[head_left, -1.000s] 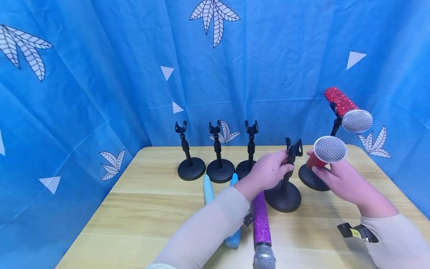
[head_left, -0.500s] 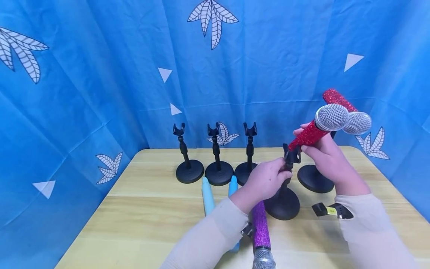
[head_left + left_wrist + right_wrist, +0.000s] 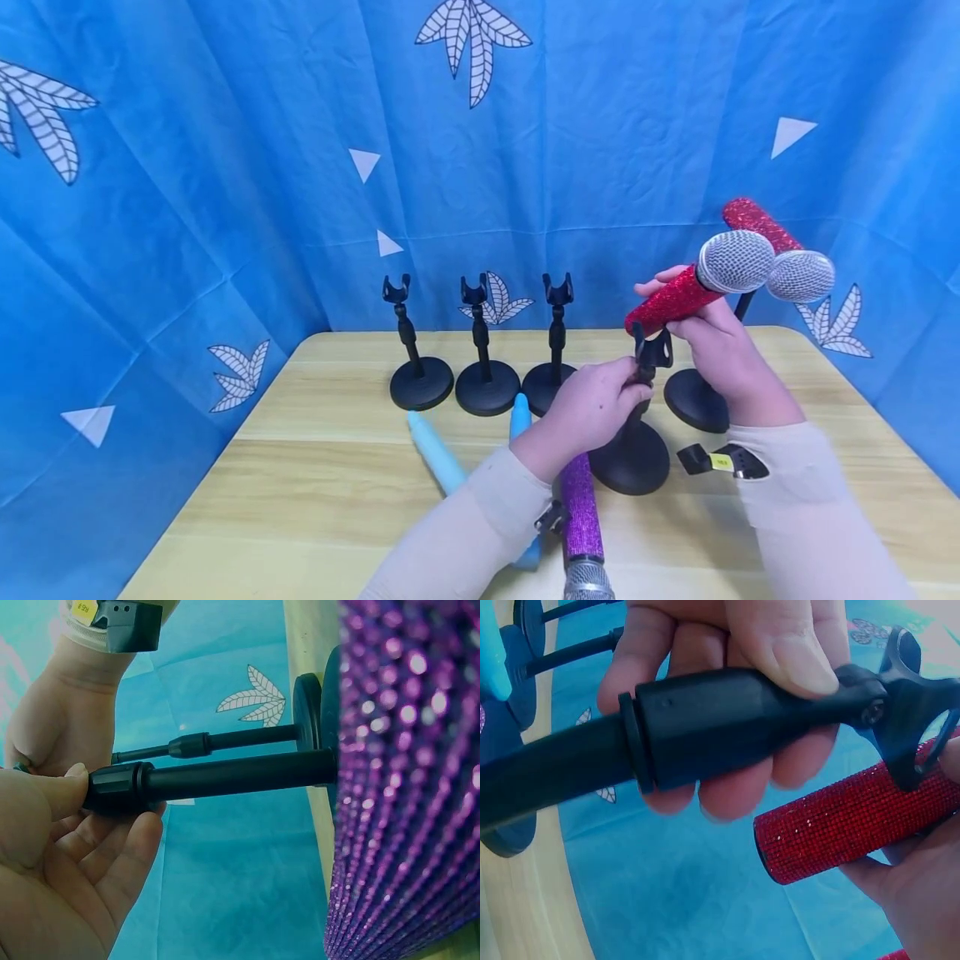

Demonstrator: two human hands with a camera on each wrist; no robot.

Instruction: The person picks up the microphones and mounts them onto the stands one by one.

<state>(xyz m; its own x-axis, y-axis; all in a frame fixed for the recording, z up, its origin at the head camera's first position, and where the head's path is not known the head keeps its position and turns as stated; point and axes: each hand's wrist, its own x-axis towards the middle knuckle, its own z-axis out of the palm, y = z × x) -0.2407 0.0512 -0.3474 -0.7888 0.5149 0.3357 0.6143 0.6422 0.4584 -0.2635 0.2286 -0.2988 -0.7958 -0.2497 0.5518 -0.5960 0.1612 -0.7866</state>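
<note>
Gripping the nearest stand (image 3: pixel 633 460) just below its clip (image 3: pixel 896 705) with the left hand (image 3: pixel 592 404), fingers curled around it, presumably against tipping. Holding the front red microphone (image 3: pixel 671 300) by its handle in the right hand (image 3: pixel 716 350), fingers closed on it, likely to leave the tail exposed beside the clip; touching or apart, impossible to tell. Finding most room over the left of the counter (image 3: pixel 315 483); less rightward, near the rear red microphone (image 3: pixel 780 237), and nearer in, around the purple microphone (image 3: pixel 581 508).
</note>
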